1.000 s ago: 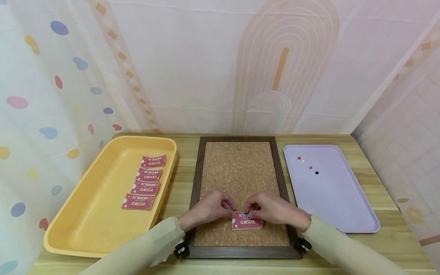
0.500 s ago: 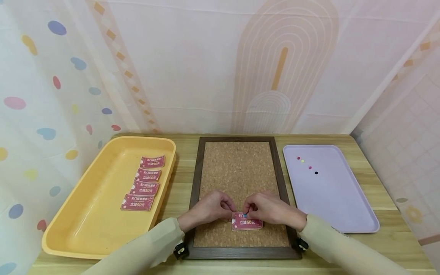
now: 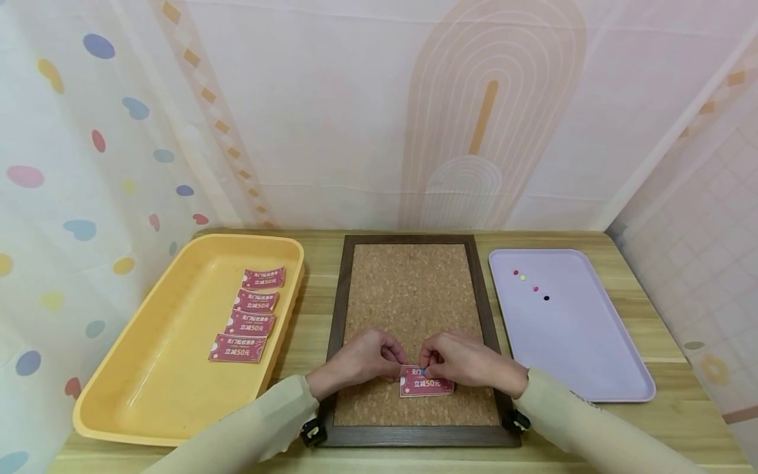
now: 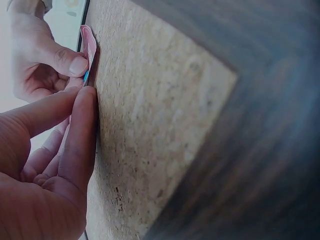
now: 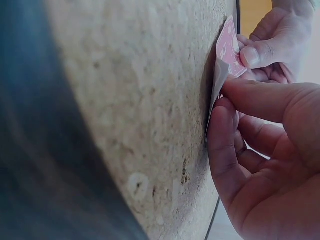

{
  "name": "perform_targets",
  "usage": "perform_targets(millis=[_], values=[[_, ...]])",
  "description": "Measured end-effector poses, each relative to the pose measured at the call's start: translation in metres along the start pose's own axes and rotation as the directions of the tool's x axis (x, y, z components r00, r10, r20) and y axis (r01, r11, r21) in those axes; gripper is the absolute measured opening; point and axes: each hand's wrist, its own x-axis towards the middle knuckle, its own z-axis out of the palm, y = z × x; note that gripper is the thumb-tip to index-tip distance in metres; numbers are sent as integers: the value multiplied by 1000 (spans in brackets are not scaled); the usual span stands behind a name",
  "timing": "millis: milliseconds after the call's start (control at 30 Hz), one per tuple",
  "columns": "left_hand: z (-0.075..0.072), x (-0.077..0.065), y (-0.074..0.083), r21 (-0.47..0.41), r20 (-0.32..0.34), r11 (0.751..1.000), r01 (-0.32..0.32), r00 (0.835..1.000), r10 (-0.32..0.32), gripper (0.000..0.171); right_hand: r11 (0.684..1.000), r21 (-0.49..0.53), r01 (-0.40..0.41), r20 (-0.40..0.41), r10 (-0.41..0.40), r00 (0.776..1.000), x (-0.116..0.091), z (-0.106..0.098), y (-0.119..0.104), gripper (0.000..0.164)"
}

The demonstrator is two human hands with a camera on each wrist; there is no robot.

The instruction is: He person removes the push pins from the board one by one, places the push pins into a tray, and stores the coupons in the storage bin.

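A red printed coupon (image 3: 426,387) lies low on the framed cork board (image 3: 414,289). My left hand (image 3: 368,355) pinches its upper left corner between thumb and fingers. At the coupon's top edge, my right hand (image 3: 468,359) pinches a small blue pushpin (image 3: 423,372), of which only a bit of colour shows between the fingers. The left wrist view also catches that blue pin (image 4: 86,76) beside the right thumb. Seen from the right wrist, the coupon (image 5: 228,45) bends up off the cork at one end. Whether the pin's point is in the cork is hidden.
To the left, a deep yellow tray (image 3: 160,382) holds several more red coupons (image 3: 238,349) along its right side. On the right lies a shallow lilac tray (image 3: 592,349) with several small coloured pins, including a black pin (image 3: 547,298). A curtain (image 3: 331,131) hangs behind the table.
The right hand's wrist has shifted slightly, and less of the blue pin shows between its fingers. Otherwise the hands and coupon stay in about the same place.
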Motion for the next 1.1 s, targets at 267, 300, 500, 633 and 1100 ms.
perform_targets(millis=[267, 300, 500, 633, 1100], values=[[0, -1, 2, 0, -10, 1000, 6, 1000, -6, 8, 1000, 5, 9, 16, -9, 1000, -1, -1, -1, 18], [0, -1, 2, 1, -10, 1000, 7, 1000, -7, 8, 1000, 6, 12, 19, -12, 1000, -1, -1, -1, 18], [1, -2, 2, 8, -13, 1000, 12, 1000, -12, 9, 999, 41, 17, 42, -19, 999, -4, -4, -1, 17], [2, -3, 4, -6, -14, 1000, 27, 1000, -27, 8, 997, 73, 11, 43, -15, 999, -6, -7, 1, 16], [0, -4, 5, -26, -33, 999, 43, 998, -44, 5, 981, 183, 70, -13, -69, 998, -14, -14, 10, 7]])
